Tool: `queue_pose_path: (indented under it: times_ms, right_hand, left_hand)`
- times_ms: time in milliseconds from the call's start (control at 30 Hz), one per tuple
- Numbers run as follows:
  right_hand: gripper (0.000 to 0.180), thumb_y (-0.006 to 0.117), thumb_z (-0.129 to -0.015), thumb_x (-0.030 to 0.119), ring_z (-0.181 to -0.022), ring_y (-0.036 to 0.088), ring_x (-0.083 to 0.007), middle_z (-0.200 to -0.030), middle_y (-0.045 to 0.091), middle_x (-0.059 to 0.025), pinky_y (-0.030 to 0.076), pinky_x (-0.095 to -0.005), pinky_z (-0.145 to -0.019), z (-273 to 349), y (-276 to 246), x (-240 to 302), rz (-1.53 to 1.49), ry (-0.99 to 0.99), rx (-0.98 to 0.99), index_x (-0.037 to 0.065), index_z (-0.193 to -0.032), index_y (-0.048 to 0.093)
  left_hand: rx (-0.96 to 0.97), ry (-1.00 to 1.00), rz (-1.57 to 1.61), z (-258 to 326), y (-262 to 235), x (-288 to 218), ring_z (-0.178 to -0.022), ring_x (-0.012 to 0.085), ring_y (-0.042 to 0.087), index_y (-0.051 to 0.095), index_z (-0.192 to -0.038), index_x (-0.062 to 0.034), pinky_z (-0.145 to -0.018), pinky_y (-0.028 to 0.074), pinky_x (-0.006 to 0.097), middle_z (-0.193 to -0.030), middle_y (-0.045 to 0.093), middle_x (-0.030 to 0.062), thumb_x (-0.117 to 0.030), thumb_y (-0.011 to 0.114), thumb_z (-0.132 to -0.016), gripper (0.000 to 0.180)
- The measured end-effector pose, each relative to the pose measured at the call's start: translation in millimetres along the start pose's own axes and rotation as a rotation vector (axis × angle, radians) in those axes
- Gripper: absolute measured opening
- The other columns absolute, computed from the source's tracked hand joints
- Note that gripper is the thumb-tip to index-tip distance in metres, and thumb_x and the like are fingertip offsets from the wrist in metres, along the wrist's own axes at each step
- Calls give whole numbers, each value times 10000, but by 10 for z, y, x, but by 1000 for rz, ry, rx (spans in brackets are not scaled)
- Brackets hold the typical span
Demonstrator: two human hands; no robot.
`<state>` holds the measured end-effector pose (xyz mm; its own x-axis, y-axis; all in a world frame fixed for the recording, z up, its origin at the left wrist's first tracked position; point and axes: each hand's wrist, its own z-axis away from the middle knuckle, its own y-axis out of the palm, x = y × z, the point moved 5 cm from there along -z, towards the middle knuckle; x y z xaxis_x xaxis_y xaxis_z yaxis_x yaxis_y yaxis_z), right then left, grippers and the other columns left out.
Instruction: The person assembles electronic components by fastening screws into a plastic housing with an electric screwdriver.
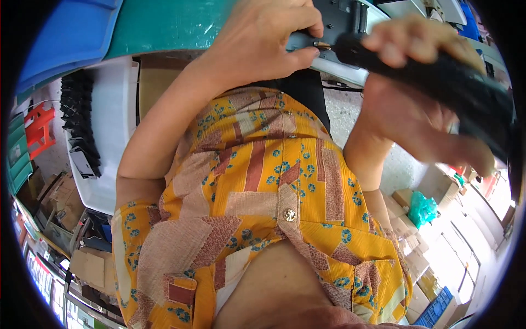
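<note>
My right hand [419,93] is wrapped round a black electric screwdriver [438,82], blurred by motion. Its narrow end points left, with a thin brass-coloured bit [324,46] at the tip. My left hand [260,46] comes in from the left, thumb and forefinger bent around a dark flat part [298,41], one on each side of it. The bit's tip lies close to these fingertips; whether it touches a screw is too small to tell. Beyond them, a black panel [334,16] with small screws or holes lies on the work surface, partly cut off by the upper edge.
A green tabletop [170,24] and a blue bin [76,38] are at the upper left. Below them stands a white tray [112,109] with a row of black parts [79,120]. A red stool [39,129] and cardboard boxes [90,268] are farther left; a teal bag [423,209] is at right.
</note>
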<state>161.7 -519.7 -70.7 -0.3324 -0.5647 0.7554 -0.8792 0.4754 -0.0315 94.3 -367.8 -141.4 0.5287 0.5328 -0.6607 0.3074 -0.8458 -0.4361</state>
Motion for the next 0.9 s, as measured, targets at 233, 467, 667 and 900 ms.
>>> queue_pose_path:
  times_ms: [233, 467, 667, 900]
  right_hand:
    - [1020, 537, -644, 1012, -842, 598, -242, -965, 622, -93, 458, -419, -782, 251, -551, 157, -177, -30, -208, 130, -1125, 717]
    - [997, 518, -702, 987, -799, 613, -250, -942, 627, -114, 489, -427, -742, 558, -574, 139, 57, -226, -423, 88, -1094, 695]
    - [995, 566, -659, 989, -828, 614, -234, -968, 629, -92, 485, -420, -773, 550, -662, 186, -66, -142, -334, 112, -1111, 691]
    - [989, 593, -641, 984, -838, 613, -231, -973, 633, -86, 481, -414, -784, 440, -476, -43, -143, -59, -277, 126, -1123, 695]
  left_hand:
    - [-185, 483, -17, 8, 115, 229, -892, 304, 569, 670, -861, -35, -797, 448, 393, -904, 611, 97, -31, 779, -710, 187]
    - [-190, 501, 117, 40, 64, 198, -861, 277, 571, 671, -823, -25, -775, 451, 369, -860, 623, 85, -1, 752, -753, 110]
    - [155, -250, -123, -79, -13, 7, -850, 250, 566, 670, -810, -32, -768, 441, 354, -847, 623, 73, 21, 732, -775, 89]
    - [67, -2, 39, -52, 10, 69, -865, 253, 545, 659, -835, -48, -795, 419, 355, -855, 602, 69, 9, 732, -779, 108]
